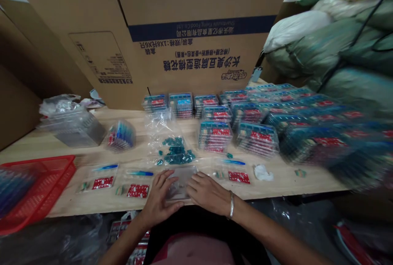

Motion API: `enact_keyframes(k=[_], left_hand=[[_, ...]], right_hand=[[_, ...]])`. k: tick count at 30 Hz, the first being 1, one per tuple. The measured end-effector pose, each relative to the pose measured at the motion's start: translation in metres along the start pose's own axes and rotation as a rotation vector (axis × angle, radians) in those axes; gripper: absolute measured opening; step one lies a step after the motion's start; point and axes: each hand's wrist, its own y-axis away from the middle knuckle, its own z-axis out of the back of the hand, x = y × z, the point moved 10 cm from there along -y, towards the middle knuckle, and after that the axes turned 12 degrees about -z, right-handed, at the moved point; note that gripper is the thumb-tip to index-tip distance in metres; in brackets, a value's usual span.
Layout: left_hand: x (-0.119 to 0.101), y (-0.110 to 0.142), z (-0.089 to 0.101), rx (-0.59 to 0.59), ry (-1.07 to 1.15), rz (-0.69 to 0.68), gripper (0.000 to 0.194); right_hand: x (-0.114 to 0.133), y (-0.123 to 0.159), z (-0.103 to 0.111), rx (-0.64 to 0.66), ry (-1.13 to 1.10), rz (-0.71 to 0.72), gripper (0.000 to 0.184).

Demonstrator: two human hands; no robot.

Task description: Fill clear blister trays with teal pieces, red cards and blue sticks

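My left hand (159, 199) and my right hand (207, 193) rest on a clear plastic blister pack (182, 181) at the near edge of the wooden table (285, 183). Fingers of both hands lie flat and pressed on the pack's sides. A metal bangle circles my right wrist. Open blister packs with a blue pen and a red card lie to the left (101, 177), (138, 183) and to the right (233, 171). Just beyond my hands sits a clear bag of small teal pieces (176, 152).
Stacks of filled packs (258, 136) cover the table's right and back. A red plastic basket (46, 183) hangs over the left edge. A clear bag of empty trays (72, 123) and a bundle of blue pens (121, 136) sit at left. Large cardboard boxes (184, 31) stand behind.
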Motion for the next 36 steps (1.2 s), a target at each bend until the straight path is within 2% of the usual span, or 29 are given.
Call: enact_keyframes(k=[2, 4, 6, 8, 9, 11, 12, 15, 17, 20, 22, 23, 26, 28, 31, 33, 36], left_hand=[[-0.013, -0.007, 0.013, 0.018, -0.069, -0.133, 0.031], [-0.019, -0.022, 0.032, -0.006, -0.16, -0.272, 0.025], [-0.007, -0.048, 0.055, -0.115, -0.276, -0.33, 0.025], [0.026, -0.088, 0.069, -0.204, -0.372, -0.26, 0.023], [0.048, -0.113, 0.062, -0.146, -0.399, -0.21, 0.022], [0.091, -0.162, 0.03, 0.08, -0.42, -0.131, 0.025], [0.104, -0.183, 0.016, 0.137, -0.404, -0.142, 0.025], [0.129, -0.228, -0.017, 0.241, -0.342, -0.185, 0.02], [0.132, -0.237, -0.026, 0.291, -0.296, -0.213, 0.015], [0.117, -0.223, -0.014, 0.29, -0.246, -0.216, 0.019], [0.093, -0.193, 0.003, 0.246, -0.182, -0.184, 0.019], [0.077, -0.171, 0.004, 0.263, -0.11, -0.161, 0.017], [0.031, -0.086, -0.014, 0.403, 0.028, -0.072, 0.014], [0.016, -0.037, -0.024, 0.382, -0.006, 0.007, 0.02], [0.02, 0.005, -0.036, 0.285, 0.062, 0.163, 0.016], [0.028, 0.012, -0.04, 0.233, 0.125, 0.226, 0.014], [0.036, 0.008, -0.039, 0.207, 0.182, 0.261, 0.013]], right_hand=[[-0.005, 0.003, 0.029, -0.166, -0.008, -0.003, 0.012], [-0.016, 0.013, 0.06, -0.369, -0.053, -0.043, 0.012], [-0.038, 0.03, 0.083, -0.558, -0.098, -0.19, 0.015], [-0.061, 0.049, 0.085, -0.627, -0.131, -0.378, 0.019], [-0.069, 0.056, 0.079, -0.605, -0.145, -0.448, 0.02], [-0.072, 0.066, 0.06, -0.493, -0.168, -0.5, 0.022], [-0.069, 0.069, 0.05, -0.429, -0.176, -0.5, 0.024], [-0.057, 0.077, 0.029, -0.278, -0.225, -0.509, 0.026], [-0.054, 0.078, 0.021, -0.209, -0.292, -0.533, 0.024], [-0.052, 0.065, 0.005, -0.082, -0.421, -0.53, 0.015], [-0.048, 0.048, -0.012, 0.022, -0.477, -0.48, 0.013], [-0.046, 0.039, -0.022, 0.073, -0.485, -0.451, 0.015], [-0.041, 0.018, -0.047, 0.174, -0.461, -0.408, 0.019], [-0.043, 0.011, -0.057, 0.203, -0.456, -0.411, 0.019], [-0.043, 0.006, -0.062, 0.249, -0.475, -0.372, 0.014], [-0.042, 0.004, -0.062, 0.299, -0.49, -0.302, 0.009], [-0.042, 0.001, -0.059, 0.367, -0.494, -0.218, 0.008]])
